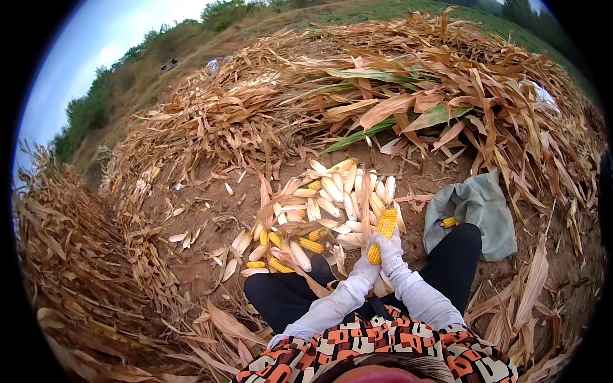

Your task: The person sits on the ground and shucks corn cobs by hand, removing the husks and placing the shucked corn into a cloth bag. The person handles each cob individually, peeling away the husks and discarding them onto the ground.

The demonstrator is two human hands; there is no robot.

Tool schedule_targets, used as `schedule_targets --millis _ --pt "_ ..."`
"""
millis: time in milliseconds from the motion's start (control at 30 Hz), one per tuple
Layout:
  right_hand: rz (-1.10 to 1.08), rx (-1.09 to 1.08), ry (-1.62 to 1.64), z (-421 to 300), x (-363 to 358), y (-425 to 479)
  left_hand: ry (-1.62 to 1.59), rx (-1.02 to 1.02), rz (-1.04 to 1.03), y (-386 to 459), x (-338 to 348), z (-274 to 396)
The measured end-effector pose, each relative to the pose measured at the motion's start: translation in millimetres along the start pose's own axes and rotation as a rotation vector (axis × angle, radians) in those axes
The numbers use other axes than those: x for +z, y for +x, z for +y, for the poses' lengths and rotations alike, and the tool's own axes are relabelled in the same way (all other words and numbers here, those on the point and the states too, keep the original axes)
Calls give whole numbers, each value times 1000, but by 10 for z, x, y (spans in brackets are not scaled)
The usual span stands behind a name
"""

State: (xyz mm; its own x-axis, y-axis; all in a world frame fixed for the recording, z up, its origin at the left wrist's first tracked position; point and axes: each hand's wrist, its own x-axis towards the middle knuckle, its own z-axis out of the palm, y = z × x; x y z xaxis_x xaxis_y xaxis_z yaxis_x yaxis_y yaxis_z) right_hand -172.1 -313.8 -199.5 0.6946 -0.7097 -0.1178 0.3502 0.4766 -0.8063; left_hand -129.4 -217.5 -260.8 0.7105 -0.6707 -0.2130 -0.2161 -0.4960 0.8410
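Note:
Both my hands, in whitish gloves, are together between my knees around one bare yellow ear of corn [386,224]. My left hand [368,264] is at the lower left of the ear, and my right hand [391,250] wraps its lower right part. The ear slants upward, its upper end standing out above the gloves. Just past my hands is a pile of corn ears [332,189], many in pale husks. Several bare yellow ears [311,245] lie at its near left side, by my left knee.
A grey-green cloth sack [493,215] lies by my right knee, with a yellow ear [449,222] at its opening. Dry corn stalks and leaves [230,115] are heaped in a wide arc ahead and to the left. Loose husks [178,237] lie on the brown soil.

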Motion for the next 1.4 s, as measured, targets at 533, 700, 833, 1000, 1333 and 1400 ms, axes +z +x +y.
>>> schedule_targets --millis 533,700,833,1000,1333,1400 --pt "-356 113 -1035 -252 -119 -20 738 -91 -587 -455 -303 389" --pt "-198 110 -627 -190 -303 112 661 -112 -659 -450 -203 113" --pt "-66 219 -248 -118 -236 171 -107 34 -533 61 -149 -504" --pt "-109 65 -81 8 -288 86 -819 -90 -265 76 -130 199" --pt "-68 -186 -446 -466 -156 185 -123 56 -49 -512 -463 728" --pt "-56 -128 -256 -668 -168 137 -67 79 -89 -502 -485 1073"
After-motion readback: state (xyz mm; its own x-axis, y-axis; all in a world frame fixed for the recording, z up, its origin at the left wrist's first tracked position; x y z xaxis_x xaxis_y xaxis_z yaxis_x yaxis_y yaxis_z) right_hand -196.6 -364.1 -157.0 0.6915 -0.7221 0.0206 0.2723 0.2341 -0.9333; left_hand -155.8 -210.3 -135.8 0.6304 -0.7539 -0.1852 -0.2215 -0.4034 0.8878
